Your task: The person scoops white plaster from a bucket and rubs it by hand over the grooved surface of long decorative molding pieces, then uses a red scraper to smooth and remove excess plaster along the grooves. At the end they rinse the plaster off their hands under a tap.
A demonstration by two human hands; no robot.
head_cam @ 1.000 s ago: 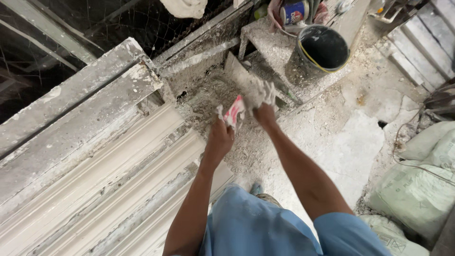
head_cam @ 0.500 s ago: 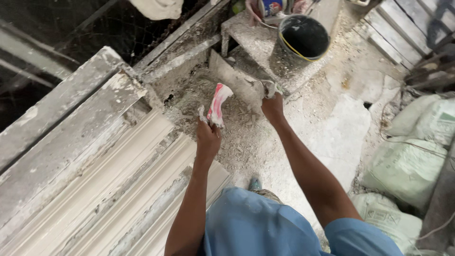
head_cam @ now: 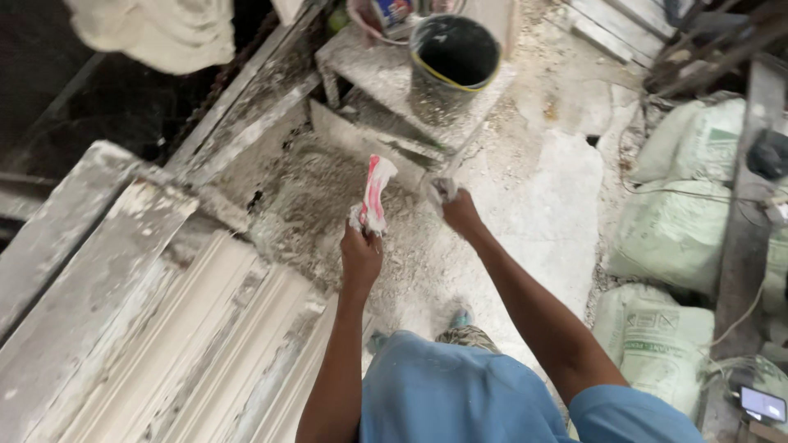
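Moulded plaster strips (head_cam: pixel 189 344) sit hard on my left, so no swing room there. Left hand (head_cam: pixel 361 258) has fingers clamped round a red-and-white scraper (head_cam: pixel 373 193), raised over the crumbly plaster heap (head_cam: pixel 328 197). Right hand (head_cam: pixel 460 213) grips a wide trowel's handle (head_cam: pixel 439 190). I'd keep strokes short: black bucket (head_cam: pixel 451 61) and step edge sit just ahead. Open floor lies to the right, before the sacks (head_cam: pixel 681 238).
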